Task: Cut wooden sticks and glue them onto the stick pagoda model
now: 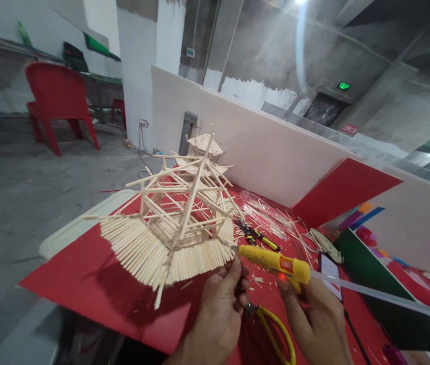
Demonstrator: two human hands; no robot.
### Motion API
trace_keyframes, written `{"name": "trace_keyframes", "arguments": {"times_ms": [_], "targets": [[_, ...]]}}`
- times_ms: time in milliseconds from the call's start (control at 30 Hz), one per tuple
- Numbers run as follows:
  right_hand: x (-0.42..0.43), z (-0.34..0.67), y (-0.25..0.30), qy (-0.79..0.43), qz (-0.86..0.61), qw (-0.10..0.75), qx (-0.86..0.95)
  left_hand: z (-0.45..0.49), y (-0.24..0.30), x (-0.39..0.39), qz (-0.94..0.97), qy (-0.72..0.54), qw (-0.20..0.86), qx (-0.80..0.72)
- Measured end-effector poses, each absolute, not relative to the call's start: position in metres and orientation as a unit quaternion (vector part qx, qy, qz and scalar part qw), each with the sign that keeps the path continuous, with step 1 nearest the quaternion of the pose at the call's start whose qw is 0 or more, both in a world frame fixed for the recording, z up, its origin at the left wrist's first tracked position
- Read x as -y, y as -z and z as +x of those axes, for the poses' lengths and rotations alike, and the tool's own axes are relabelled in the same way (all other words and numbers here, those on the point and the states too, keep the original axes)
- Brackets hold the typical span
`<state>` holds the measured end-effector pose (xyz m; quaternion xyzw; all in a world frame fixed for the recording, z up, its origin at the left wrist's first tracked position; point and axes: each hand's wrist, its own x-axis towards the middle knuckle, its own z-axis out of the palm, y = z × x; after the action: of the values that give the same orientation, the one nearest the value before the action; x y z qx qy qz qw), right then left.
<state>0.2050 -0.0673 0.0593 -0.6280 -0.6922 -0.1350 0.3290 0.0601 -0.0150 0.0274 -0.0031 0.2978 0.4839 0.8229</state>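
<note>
My right hand (316,317) is wrapped round a yellow hot glue gun (268,257), which has a small red light on and a long clear glue stick trailing from its back. The gun's nozzle is at the right edge of the wooden-stick pavilion model (200,258), close to my left fingertips. My left hand (222,304) is closed in a pinch just under that roof edge; what lies between its fingers is hidden. The model has a fanned lower roof of sticks and an open frame above. Yellow-handled scissors (281,329) are between my hands, their pivot beside my left fingers.
A smaller finished-looking stick tower (205,144) stands behind the model. Black-and-yellow pliers (258,237), bagged sticks (268,218) and scattered offcuts lie on the red table (74,284). A phone (330,274) and a green board (374,274) are at right; a white partition (253,137) closes the back.
</note>
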Motion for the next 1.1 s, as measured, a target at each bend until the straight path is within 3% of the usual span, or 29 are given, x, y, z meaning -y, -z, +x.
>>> {"name": "trace_keyframes", "arguments": {"times_ms": [1100], "targets": [[0.0680,0.2080,-0.0582,0.173,-0.605,0.329,0.705,0.0629,-0.0220,0.0118,-0.004,-0.484,0.825,-0.293]]}}
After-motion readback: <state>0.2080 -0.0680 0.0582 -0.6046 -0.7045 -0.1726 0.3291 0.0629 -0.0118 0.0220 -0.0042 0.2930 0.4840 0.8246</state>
